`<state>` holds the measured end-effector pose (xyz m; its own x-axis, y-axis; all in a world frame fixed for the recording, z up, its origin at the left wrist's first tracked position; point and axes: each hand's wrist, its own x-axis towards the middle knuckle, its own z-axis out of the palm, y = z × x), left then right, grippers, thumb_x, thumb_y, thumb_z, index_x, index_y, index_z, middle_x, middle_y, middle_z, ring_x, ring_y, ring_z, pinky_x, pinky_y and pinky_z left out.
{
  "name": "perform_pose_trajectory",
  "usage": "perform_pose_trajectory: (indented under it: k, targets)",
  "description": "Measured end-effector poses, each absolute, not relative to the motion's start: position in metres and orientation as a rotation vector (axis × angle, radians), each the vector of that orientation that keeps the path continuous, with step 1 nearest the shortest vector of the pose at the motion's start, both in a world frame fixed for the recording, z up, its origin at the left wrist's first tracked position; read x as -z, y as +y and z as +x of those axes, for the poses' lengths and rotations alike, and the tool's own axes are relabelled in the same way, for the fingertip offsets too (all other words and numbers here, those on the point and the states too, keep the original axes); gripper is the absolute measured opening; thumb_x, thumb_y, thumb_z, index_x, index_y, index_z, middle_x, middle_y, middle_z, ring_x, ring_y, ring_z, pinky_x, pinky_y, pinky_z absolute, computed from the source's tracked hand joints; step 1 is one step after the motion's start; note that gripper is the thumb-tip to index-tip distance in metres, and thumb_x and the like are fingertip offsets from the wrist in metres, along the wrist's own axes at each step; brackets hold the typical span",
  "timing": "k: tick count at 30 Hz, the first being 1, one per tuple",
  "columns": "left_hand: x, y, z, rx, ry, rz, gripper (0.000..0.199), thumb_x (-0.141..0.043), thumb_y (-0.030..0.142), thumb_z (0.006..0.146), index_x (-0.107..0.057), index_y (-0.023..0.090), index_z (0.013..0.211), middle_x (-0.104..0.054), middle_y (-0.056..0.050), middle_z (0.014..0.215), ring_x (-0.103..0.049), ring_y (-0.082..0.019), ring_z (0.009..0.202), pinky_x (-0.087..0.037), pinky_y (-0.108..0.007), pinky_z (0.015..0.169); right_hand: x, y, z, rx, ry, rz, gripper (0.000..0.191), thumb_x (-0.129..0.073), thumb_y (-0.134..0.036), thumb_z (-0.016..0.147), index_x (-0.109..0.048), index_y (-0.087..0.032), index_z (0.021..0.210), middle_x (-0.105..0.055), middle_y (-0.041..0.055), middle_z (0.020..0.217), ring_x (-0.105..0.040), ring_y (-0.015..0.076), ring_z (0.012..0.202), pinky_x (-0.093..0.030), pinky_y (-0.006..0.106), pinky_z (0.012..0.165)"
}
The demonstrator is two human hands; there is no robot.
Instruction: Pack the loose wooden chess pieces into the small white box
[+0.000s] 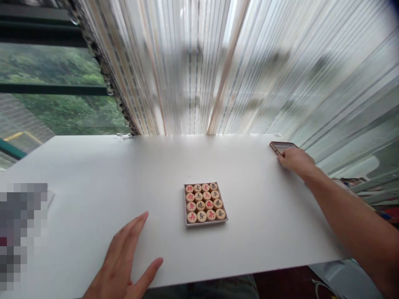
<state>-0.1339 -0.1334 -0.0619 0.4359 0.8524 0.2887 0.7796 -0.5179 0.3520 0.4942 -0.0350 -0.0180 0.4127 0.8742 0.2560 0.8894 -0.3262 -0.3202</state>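
Note:
A square box of Chinese chess pieces (205, 202) sits on the white table, its round wooden discs in rows with red and black characters facing up. To the left of the box, my left hand (124, 253) hovers low over the near part of the table, thumb and fingers apart, holding nothing. My right arm reaches to the far right corner. There my right hand (296, 160) grips the near edge of a phone (282, 146) in a brownish case. Part of the phone is hidden behind the hand.
The white table (149, 166) meets a striped string curtain (187, 83) along its back edge. A window (59, 79) with greenery outside is at the left. A blurred-out pixelated patch covers something at the far left. Below the right front edge, a cable (322, 286) shows.

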Motion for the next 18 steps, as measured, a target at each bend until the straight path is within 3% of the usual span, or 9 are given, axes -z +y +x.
perform_pose_trajectory:
  k: [2,4,6,8,10,13,18]
  targets:
    - [0.055,-0.136,-0.132,-0.667,1.453,2.471,0.084,-0.065,0.042,0.098,-0.021,0.039,0.170,-0.048,-0.010,0.165,-0.058,-0.037,0.144,-0.070,-0.043,0.092,0.015,-0.040,0.482,-0.034,-1.408,-2.352,0.027,-0.065,-0.036,0.107,-0.069,-0.024,0.131,-0.066,0.0105,0.140,-0.069,0.0253,0.116,-0.061,0.044,0.098]
    - [0.050,-0.137,-0.129,-0.677,1.443,2.418,0.083,-0.065,0.041,0.099,-0.021,0.040,0.169,-0.047,-0.010,0.166,-0.057,-0.037,0.145,-0.072,-0.039,0.086,0.010,-0.049,0.466,-0.110,-1.344,-2.373,0.027,-0.065,-0.036,0.107,-0.069,-0.024,0.131,-0.066,0.0105,0.140,-0.069,0.0253,0.116,-0.061,0.044,0.098]
    - [0.047,-0.135,-0.124,-0.671,1.419,2.405,0.081,-0.064,0.039,0.100,-0.021,0.040,0.169,-0.047,-0.011,0.165,-0.058,-0.037,0.144,-0.072,-0.036,0.080,0.001,-0.062,0.447,-0.183,-1.317,-2.316,0.032,-0.069,-0.037,0.105,-0.067,-0.018,0.130,-0.069,0.0105,0.131,-0.071,0.0258,0.110,-0.062,0.046,0.094]
    - [0.043,-0.132,-0.117,-0.674,1.388,2.429,0.079,-0.063,0.038,0.100,-0.022,0.038,0.168,-0.050,-0.012,0.162,-0.059,-0.036,0.143,-0.072,-0.037,0.082,-0.011,-0.078,0.425,-0.250,-1.292,-2.191,0.029,-0.078,-0.044,0.094,-0.077,-0.016,0.093,-0.072,0.0081,0.087,-0.069,0.0292,0.087,-0.057,0.040,0.076]
    - [0.038,-0.127,-0.107,-0.711,1.353,2.456,0.075,-0.063,0.039,0.101,-0.025,0.037,0.166,-0.053,-0.013,0.160,-0.060,-0.036,0.142,-0.070,-0.044,0.094,-0.024,-0.096,0.401,-0.376,-1.292,-2.012,0.036,-0.076,-0.054,0.091,-0.075,-0.020,0.085,-0.063,0.0028,0.067,-0.060,0.0230,0.067,-0.047,0.035,0.063]
    - [0.026,-0.121,-0.088,-0.798,1.250,2.470,0.072,-0.063,0.043,0.101,-0.027,0.036,0.164,-0.056,-0.012,0.157,-0.060,-0.036,0.143,-0.057,-0.057,0.114,-0.041,-0.119,0.362,-0.593,-1.280,-1.732,0.044,-0.072,-0.066,0.087,-0.071,-0.022,0.081,-0.059,0.0019,0.069,-0.051,0.0180,0.064,-0.041,0.032,0.058]
    - [0.008,-0.117,-0.056,-0.830,1.057,2.368,0.093,-0.074,0.049,0.095,-0.017,0.036,0.167,-0.048,-0.015,0.163,-0.051,-0.038,0.151,-0.049,-0.061,0.122,-0.052,-0.144,0.305,-0.870,-1.205,-1.491,0.042,-0.079,-0.062,0.085,-0.069,-0.021,0.081,-0.057,0.0029,0.077,-0.048,0.0154,0.066,-0.043,0.029,0.058]
